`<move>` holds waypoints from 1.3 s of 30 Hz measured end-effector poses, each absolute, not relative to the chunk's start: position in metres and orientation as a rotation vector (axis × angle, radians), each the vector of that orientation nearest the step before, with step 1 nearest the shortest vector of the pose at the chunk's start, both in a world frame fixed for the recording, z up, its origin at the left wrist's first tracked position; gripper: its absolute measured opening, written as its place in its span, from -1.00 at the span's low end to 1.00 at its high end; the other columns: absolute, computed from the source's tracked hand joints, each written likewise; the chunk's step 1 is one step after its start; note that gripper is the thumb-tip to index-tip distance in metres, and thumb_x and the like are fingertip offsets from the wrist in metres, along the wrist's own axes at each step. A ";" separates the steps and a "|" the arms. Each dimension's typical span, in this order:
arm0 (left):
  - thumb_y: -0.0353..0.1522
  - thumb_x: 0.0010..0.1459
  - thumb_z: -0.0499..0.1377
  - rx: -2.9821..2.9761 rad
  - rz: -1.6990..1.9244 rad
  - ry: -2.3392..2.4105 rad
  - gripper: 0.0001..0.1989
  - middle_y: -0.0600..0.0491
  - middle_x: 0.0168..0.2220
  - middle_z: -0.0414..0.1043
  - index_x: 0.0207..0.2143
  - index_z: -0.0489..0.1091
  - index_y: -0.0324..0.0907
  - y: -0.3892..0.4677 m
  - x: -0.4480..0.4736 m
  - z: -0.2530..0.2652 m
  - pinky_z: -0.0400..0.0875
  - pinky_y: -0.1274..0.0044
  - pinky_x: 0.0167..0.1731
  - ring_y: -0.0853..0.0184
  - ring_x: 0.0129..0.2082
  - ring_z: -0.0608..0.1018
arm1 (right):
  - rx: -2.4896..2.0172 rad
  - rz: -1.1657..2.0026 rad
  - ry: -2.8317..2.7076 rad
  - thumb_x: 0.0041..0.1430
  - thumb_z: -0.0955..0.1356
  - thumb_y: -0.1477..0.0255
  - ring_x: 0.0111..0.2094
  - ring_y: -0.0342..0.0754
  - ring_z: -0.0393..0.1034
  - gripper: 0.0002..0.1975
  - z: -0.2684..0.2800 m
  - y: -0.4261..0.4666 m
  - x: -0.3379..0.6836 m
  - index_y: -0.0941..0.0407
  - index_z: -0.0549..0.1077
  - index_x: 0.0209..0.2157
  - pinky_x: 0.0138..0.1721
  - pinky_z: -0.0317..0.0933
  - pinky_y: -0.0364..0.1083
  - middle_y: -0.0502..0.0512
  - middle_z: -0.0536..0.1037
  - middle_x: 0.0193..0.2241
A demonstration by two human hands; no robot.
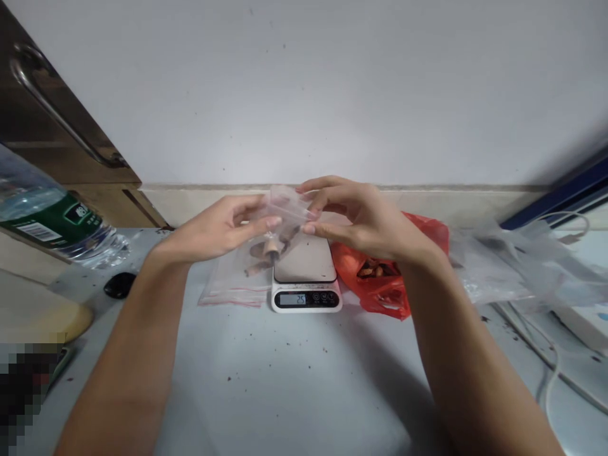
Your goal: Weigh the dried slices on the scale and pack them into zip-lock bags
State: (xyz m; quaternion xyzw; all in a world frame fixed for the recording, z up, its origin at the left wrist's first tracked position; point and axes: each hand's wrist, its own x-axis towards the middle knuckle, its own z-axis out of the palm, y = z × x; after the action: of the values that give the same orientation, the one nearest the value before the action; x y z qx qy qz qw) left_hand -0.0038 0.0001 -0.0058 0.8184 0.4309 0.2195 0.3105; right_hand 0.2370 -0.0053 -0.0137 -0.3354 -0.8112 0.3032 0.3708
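Note:
A clear zip bag [287, 206] with several brownish dried pieces inside is held up above the scale's left edge. My left hand [228, 228] pinches its left side between thumb and fingers. On the right side of the bag, my right hand [354, 212] has its thumb and fingers closed at the edge. Below stands a white kitchen scale [306, 269], its display reading what looks like 25. Flat zip bags [230, 285] with red seal lines lie left of the scale. Touching its right side is a red plastic bag [382, 297], open, with brown dried pieces in it.
A water bottle [52, 218] with a green label is at the left, near a small black object [120, 285]. Clear plastic bags [498, 266] and white cables [532, 345] lie at the right. Dark crumbs dot the table [266, 405]; a wall [332, 95] rises behind.

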 end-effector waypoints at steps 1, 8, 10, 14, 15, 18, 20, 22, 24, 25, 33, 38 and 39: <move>0.00 0.25 0.14 2.154 0.633 1.149 -0.53 0.02 -0.03 0.62 0.03 0.53 -0.08 0.000 -0.004 -0.006 0.52 0.39 -0.02 0.15 -0.03 0.62 | -0.859 0.783 -2.056 0.13 0.50 0.20 -0.09 0.03 0.49 -0.73 -0.014 -0.005 0.236 0.08 0.47 -0.44 -0.06 0.35 -0.01 0.17 0.57 -0.09; -0.04 0.19 0.28 2.045 0.923 1.222 -0.66 -0.01 -0.30 0.67 -0.27 0.62 -0.12 -0.005 0.002 -0.004 0.61 0.41 -0.13 0.18 -0.22 0.68 | -1.057 0.616 -1.975 0.14 0.52 0.25 -0.46 -0.14 0.25 -0.72 -0.015 -0.005 0.231 0.08 0.42 -0.44 -0.39 0.20 -0.10 -0.03 0.43 -0.47; -0.03 0.16 0.30 2.020 0.962 1.262 -0.66 0.00 -0.33 0.67 -0.33 0.61 -0.12 -0.007 0.004 -0.003 0.62 0.42 -0.17 0.18 -0.25 0.68 | -1.052 0.596 -1.950 0.13 0.53 0.28 -0.45 -0.14 0.28 -0.76 -0.015 -0.004 0.232 0.07 0.44 -0.36 -0.39 0.21 -0.11 -0.04 0.44 -0.45; -0.10 0.17 0.31 2.019 0.998 1.281 -0.71 0.02 -0.38 0.65 -0.31 0.60 -0.14 -0.010 0.006 -0.002 0.61 0.45 -0.22 0.23 -0.33 0.68 | -1.059 0.640 -1.992 0.14 0.51 0.39 -0.45 -0.13 0.35 -0.78 -0.012 -0.006 0.235 0.07 0.49 -0.18 -0.36 0.22 -0.10 -0.08 0.44 -0.50; -0.13 0.18 0.30 2.031 0.996 1.276 -0.74 0.03 -0.40 0.65 -0.30 0.59 -0.15 -0.010 0.007 -0.002 0.60 0.47 -0.24 0.25 -0.34 0.68 | -1.058 0.643 -2.016 0.14 0.50 0.42 -0.46 -0.13 0.35 -0.81 -0.011 -0.008 0.235 0.09 0.51 -0.19 -0.36 0.22 -0.11 -0.09 0.43 -0.52; -0.19 0.22 0.25 2.094 0.981 1.236 -0.78 0.05 -0.42 0.64 -0.33 0.56 -0.16 -0.012 0.011 -0.002 0.55 0.53 -0.33 0.29 -0.38 0.66 | -1.023 0.649 -2.077 0.18 0.47 0.44 -0.49 -0.16 0.30 -0.93 -0.007 -0.011 0.233 0.12 0.53 -0.31 -0.38 0.19 -0.13 -0.10 0.41 -0.56; -0.19 0.24 0.23 2.150 0.973 1.199 -0.78 0.07 -0.43 0.62 -0.33 0.54 -0.15 -0.014 0.013 -0.002 0.52 0.56 -0.38 0.31 -0.39 0.65 | -0.977 0.688 -2.098 0.21 0.46 0.39 -0.50 -0.18 0.29 -0.89 -0.006 -0.013 0.232 0.13 0.52 -0.36 -0.41 0.17 -0.14 -0.09 0.42 -0.57; -0.19 0.28 0.20 2.212 0.977 1.160 -0.77 0.09 -0.45 0.60 -0.31 0.53 -0.14 -0.016 0.015 -0.001 0.50 0.58 -0.40 0.33 -0.41 0.64 | -0.944 0.731 -2.099 0.24 0.45 0.33 -0.50 -0.18 0.29 -0.82 -0.005 -0.016 0.230 0.13 0.50 -0.39 -0.44 0.15 -0.15 -0.07 0.45 -0.55; -0.21 0.31 0.16 2.292 0.996 1.130 -0.77 0.11 -0.44 0.59 -0.31 0.52 -0.13 -0.018 0.017 0.001 0.48 0.58 -0.39 0.34 -0.40 0.63 | -0.928 0.743 -2.091 0.26 0.45 0.28 -0.49 -0.18 0.29 -0.76 -0.003 -0.018 0.230 0.13 0.49 -0.41 -0.45 0.14 -0.15 -0.05 0.46 -0.53; -0.23 0.31 0.14 2.342 1.006 1.119 -0.78 0.12 -0.42 0.58 -0.32 0.51 -0.12 -0.019 0.018 0.001 0.48 0.58 -0.37 0.35 -0.39 0.62 | -0.919 0.741 -2.091 0.26 0.45 0.26 -0.49 -0.18 0.28 -0.75 -0.002 -0.020 0.230 0.13 0.49 -0.41 -0.45 0.13 -0.15 -0.05 0.46 -0.53; -0.34 0.32 0.12 2.585 0.998 1.004 -0.79 0.18 -0.46 0.54 -0.40 0.43 -0.11 -0.025 0.027 0.002 0.37 0.60 -0.38 0.41 -0.42 0.57 | -0.866 0.705 -2.124 0.23 0.40 0.51 -0.50 -0.19 0.20 -0.81 0.005 -0.027 0.229 0.13 0.44 -0.48 -0.46 0.09 -0.13 -0.08 0.39 -0.56; -0.35 0.32 0.13 2.603 1.061 1.025 -0.83 0.19 -0.47 0.52 -0.37 0.42 -0.11 -0.024 0.025 0.005 0.37 0.60 -0.41 0.43 -0.47 0.54 | -0.850 0.721 -2.093 0.25 0.42 0.43 -0.52 -0.20 0.18 -0.77 0.004 -0.023 0.233 0.11 0.38 -0.49 -0.48 0.08 -0.13 -0.11 0.34 -0.58; -0.34 0.32 0.14 2.597 1.076 1.032 -0.82 0.19 -0.48 0.51 -0.38 0.41 -0.12 -0.024 0.022 0.007 0.38 0.61 -0.41 0.43 -0.48 0.53 | -0.868 0.726 -2.093 0.25 0.43 0.39 -0.52 -0.20 0.18 -0.75 0.004 -0.021 0.236 0.11 0.38 -0.49 -0.49 0.09 -0.13 -0.11 0.35 -0.58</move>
State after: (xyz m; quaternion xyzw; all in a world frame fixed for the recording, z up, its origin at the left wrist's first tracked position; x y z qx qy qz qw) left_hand 0.0215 -0.0236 0.0067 0.8650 0.3436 0.3584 0.0733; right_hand 0.2360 -0.0214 0.0037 -0.3387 -0.8165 0.2833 0.3721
